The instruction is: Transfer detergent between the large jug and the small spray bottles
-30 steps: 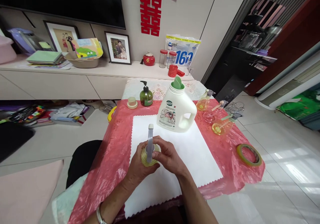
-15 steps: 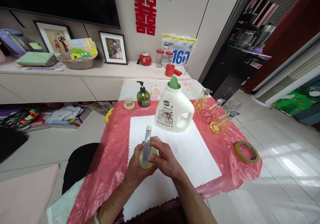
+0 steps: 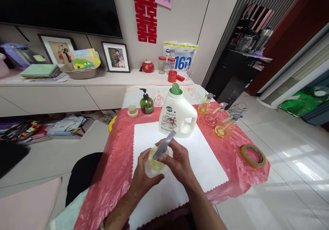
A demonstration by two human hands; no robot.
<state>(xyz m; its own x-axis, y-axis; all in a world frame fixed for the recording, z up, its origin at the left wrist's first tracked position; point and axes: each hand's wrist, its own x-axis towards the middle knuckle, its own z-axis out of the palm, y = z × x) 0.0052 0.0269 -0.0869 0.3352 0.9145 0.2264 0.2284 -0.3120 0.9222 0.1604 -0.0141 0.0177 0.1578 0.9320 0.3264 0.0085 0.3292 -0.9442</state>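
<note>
My left hand curls around the side of a clear ribbed bottle with a yellowish tint. My right hand pinches the grey spray head at the bottle's top, thumb on the near side and fingers on the far side. Seen from above, the head's long arm points toward the upper right. Both hands are over a white scallop-edged mat. Just beyond them stands a white detergent jug, its cap off and a green spout showing in the mouth.
Left of the jug are a green pump bottle and a pale cap. Several sprayer bottles and a tape roll sit at the right on the red plastic sheet. A cabinet stands behind.
The spray head has turned from pointing away to pointing upper right. My left thumb has come off the bottle's near side, and my right hand has shifted slightly right. The view has tilted up.
</note>
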